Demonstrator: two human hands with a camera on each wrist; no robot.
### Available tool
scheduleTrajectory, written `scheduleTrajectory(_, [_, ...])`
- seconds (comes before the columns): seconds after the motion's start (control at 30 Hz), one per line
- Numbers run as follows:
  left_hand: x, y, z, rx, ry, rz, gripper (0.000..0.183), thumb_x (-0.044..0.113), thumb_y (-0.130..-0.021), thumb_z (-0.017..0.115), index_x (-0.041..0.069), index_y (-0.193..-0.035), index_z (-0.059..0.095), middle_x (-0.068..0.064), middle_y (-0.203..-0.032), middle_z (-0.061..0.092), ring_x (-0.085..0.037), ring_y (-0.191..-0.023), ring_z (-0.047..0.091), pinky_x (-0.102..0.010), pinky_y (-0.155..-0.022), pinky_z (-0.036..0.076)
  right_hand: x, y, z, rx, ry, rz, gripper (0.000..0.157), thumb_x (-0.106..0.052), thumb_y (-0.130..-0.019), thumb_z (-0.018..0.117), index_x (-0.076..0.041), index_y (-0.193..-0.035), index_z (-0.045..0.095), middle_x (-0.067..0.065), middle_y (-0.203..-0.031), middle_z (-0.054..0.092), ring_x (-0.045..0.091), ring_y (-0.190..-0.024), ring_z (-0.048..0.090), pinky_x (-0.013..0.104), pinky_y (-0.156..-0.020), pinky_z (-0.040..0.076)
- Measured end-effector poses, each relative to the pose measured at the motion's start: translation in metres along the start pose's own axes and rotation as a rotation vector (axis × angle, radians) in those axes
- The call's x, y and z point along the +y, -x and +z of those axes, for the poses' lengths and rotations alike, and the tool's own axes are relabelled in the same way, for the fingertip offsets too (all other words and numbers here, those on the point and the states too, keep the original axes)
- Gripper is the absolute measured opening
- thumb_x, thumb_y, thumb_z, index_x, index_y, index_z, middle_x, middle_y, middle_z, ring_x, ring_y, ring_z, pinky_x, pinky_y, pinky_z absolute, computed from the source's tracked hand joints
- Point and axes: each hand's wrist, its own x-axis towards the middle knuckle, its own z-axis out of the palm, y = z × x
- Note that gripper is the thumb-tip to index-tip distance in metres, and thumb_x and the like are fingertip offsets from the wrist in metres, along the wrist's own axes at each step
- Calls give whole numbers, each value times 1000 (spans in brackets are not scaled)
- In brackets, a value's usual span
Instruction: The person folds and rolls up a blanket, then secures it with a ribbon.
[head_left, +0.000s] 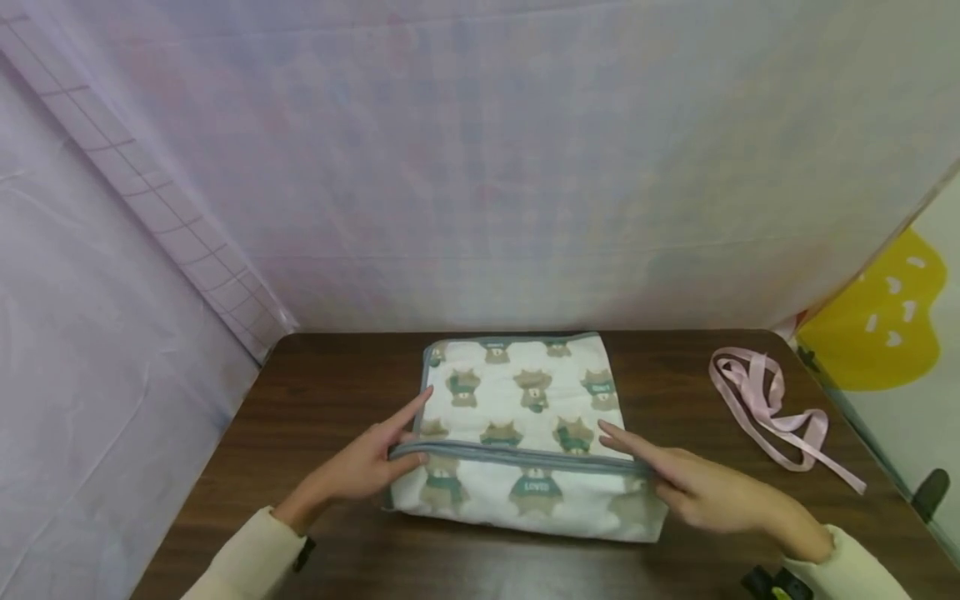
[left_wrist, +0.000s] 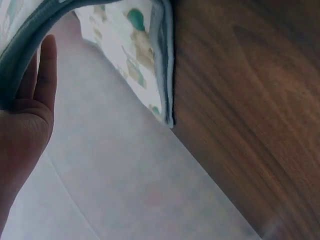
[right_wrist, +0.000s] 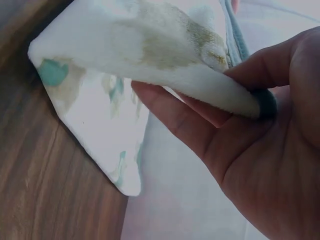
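Note:
A folded white blanket [head_left: 536,417] printed with brown bears in green lies on the dark wooden table, with blue-grey edging running across its raised front layer. My left hand [head_left: 367,462] holds that layer at its left end, thumb in front and fingers behind. At the right end, my right hand [head_left: 712,492] grips the same layer, and the right wrist view shows the cloth [right_wrist: 200,82] between thumb and fingers. In the left wrist view, the left hand [left_wrist: 30,115] is against the edging, its thumb hidden. A corner of the lower layers hangs lower in view.
A loosely looped pink ribbon [head_left: 845,473] lies on the table's right side. The wooden table [head_left: 337,392] meets a pale curtain [head_left: 525,208] at the back. A yellow shape with white marks [head_left: 885,317] shows on the right side wall.

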Motion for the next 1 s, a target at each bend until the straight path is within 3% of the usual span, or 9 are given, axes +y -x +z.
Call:
scheduleTrajectory(0.13, [-3, -8, -5, 23, 20, -7, 85, 4, -96, 61, 22, -161, 10, -6, -85, 71, -1, -44, 35, -19, -43, 35, 8, -4, -8, 20, 0, 15, 91, 26, -78, 49, 1, -157, 13, 8, -158, 37, 8, -136, 40, 20, -87, 38])
scheduleTrajectory(0.23, [-6, -14, -9, 62, 54, -3, 84, -3, -94, 57, 23, -160, 13, -11, -91, 72, -2, -43, 33, -20, -41, 32, 14, -9, -13, 49, 42, 5, 88, 24, -78, 50, 1, -157, 16, 8, -156, 39, 9, -134, 42, 15, -92, 37])
scheduleTrajectory(0.37, [-9, -23, -13, 137, 88, 9, 82, -5, -93, 57, 24, -159, 19, -10, -80, 69, -3, -45, 34, -19, -43, 32, 25, -16, -20, 104, 100, -23, 84, 24, -78, 50, 4, -155, 21, 10, -152, 45, 7, -116, 54, 16, -88, 40])
scheduleTrajectory(0.4, [-10, -26, -14, 158, 91, 13, 81, -5, -93, 58, 23, -159, 21, -9, -78, 68, -3, -47, 37, -19, -45, 34, 27, -19, -22, 114, 100, -23, 84, 24, -78, 50, 4, -154, 22, 11, -150, 46, 7, -109, 55, 17, -82, 41])
scheduleTrajectory(0.6, [-12, -40, -21, 254, 99, 4, 78, -1, -93, 62, 20, -158, 26, -3, -72, 62, -6, -50, 40, -22, -48, 38, 43, -33, -34, 191, 138, 13, 82, 25, -79, 50, 1, -154, 27, 21, -141, 54, 8, -107, 55, 19, -70, 40])
scheduleTrajectory(0.67, [-13, -45, -23, 291, 74, -18, 75, 2, -94, 63, 21, -157, 28, -1, -69, 58, -6, -49, 37, -22, -50, 38, 49, -38, -38, 221, 161, 30, 79, 24, -80, 51, 0, -153, 30, 22, -140, 55, 7, -111, 54, 20, -71, 38])
scheduleTrajectory(0.8, [-15, -56, -28, 367, 24, -68, 69, 11, -96, 65, 22, -156, 31, 1, -64, 53, -8, -49, 35, -24, -53, 37, 62, -48, -46, 267, 175, 65, 75, 23, -83, 50, -1, -152, 34, 23, -142, 52, 6, -101, 56, 20, -65, 38])
scheduleTrajectory(0.9, [-16, -64, -32, 413, 26, -111, 66, 16, -97, 65, 21, -154, 34, 1, -63, 52, -8, -49, 37, -25, -52, 39, 72, -54, -50, 303, 160, 96, 74, 23, -86, 48, -4, -153, 34, 24, -142, 52, 10, -86, 54, 18, -63, 40])
scheduleTrajectory(1.0, [-18, -73, -35, 461, 32, -167, 63, 20, -96, 66, 21, -152, 37, 2, -59, 46, -8, -47, 36, -26, -50, 38, 79, -59, -52, 344, 147, 139, 72, 21, -88, 48, -7, -154, 34, 25, -139, 54, 17, -88, 57, 21, -67, 43])
